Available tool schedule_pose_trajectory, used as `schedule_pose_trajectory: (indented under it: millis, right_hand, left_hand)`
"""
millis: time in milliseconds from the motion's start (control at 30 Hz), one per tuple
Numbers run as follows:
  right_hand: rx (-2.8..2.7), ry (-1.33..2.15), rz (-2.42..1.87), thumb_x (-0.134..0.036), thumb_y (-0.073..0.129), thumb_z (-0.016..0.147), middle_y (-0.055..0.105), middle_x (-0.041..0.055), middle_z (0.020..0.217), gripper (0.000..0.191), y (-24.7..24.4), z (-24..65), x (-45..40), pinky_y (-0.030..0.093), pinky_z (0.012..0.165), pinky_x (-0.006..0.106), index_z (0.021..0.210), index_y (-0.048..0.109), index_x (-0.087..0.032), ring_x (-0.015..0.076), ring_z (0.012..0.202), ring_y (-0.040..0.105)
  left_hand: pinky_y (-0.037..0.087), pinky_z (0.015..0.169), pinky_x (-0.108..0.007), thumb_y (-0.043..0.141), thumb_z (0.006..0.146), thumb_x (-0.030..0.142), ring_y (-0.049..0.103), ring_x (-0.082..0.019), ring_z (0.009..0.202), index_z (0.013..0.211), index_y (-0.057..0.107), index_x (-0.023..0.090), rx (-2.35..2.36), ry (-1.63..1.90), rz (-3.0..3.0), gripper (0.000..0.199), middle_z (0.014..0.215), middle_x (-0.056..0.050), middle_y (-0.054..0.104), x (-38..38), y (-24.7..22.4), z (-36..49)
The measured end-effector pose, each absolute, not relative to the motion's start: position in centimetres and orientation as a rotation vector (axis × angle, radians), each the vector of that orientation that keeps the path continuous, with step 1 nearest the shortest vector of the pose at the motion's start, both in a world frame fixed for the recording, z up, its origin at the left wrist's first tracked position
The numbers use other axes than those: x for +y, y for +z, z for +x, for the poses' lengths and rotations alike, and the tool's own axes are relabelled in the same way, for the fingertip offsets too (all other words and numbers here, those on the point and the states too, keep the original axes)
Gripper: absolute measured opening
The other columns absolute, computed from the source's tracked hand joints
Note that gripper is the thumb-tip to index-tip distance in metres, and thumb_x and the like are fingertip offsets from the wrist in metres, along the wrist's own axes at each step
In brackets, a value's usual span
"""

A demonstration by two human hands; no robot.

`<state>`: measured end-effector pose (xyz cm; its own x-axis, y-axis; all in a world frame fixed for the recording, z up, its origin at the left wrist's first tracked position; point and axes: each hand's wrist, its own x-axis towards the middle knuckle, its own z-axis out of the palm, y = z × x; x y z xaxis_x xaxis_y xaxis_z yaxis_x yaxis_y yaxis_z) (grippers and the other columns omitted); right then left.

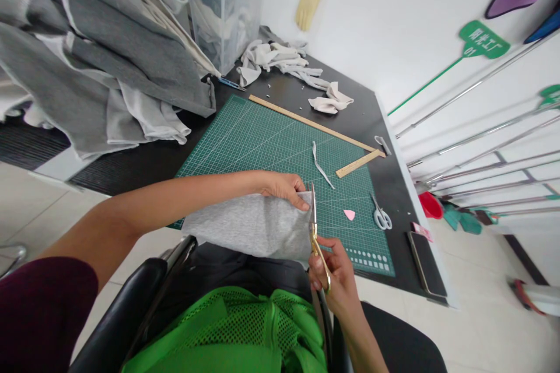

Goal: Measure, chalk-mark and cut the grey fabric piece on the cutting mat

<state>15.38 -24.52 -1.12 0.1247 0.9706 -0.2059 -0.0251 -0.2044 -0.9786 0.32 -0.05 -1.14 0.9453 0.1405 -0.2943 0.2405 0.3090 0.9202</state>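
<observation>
A: While the left hand (284,187) pins the cloth (251,224) flat, what does the right hand (335,277) do?

B: Its grip is shut around the gold scissors (315,233). The blades sit on the cloth's edge, at 3 o'clock from the cloth.

A: Is the left grip closed?

B: The fingers press down together on the cloth, near its top corner.

A: Where is the cloth?

B: On the mat (271,140), at the 6 o'clock end, hanging over the desk (350,105) edge.

A: What else is there?

B: A strip (321,166) and a ruler (312,123) at 12 o'clock from the hands. White scissors (380,214) and a pink bit (349,214) at 3 o'clock. A phone (426,262) lies past them.
</observation>
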Motion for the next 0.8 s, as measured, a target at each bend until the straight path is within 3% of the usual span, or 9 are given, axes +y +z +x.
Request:
schedule_pose_trajectory:
  millis: [300, 800]
  right_hand:
    - [-0.994, 1.280, -1.361, -0.050, 0.069, 0.094, 0.050, -0.0105, 0.065, 0.035, -1.49, 16.05, -24.79, 0.037, 0.041, 0.018, 0.114, 0.049, -0.030, 0.0053, 0.042, 0.039]
    - [-0.989, 1.291, -1.386, -0.048, 0.070, 0.093, 0.051, -0.0101, 0.066, 0.034, -0.60, 15.77, -24.84, 0.039, 0.042, 0.018, 0.113, 0.050, -0.028, 0.0049, 0.043, 0.041]
  left_hand:
    - [0.047, 0.052, -0.020, 0.094, 0.058, 0.054, 0.061, -0.010, 0.053, 0.079, 0.076, 0.014, 0.338, -0.017, 1.171, 0.048, 0.065, -0.002, 0.071, -0.07, -0.84, 0.26]
    - [0.049, 0.051, -0.021, 0.095, 0.055, 0.054, 0.061, -0.011, 0.053, 0.075, 0.076, 0.015, 0.345, -0.029, 1.189, 0.048, 0.066, -0.002, 0.070, 0.20, -0.68, 0.12]
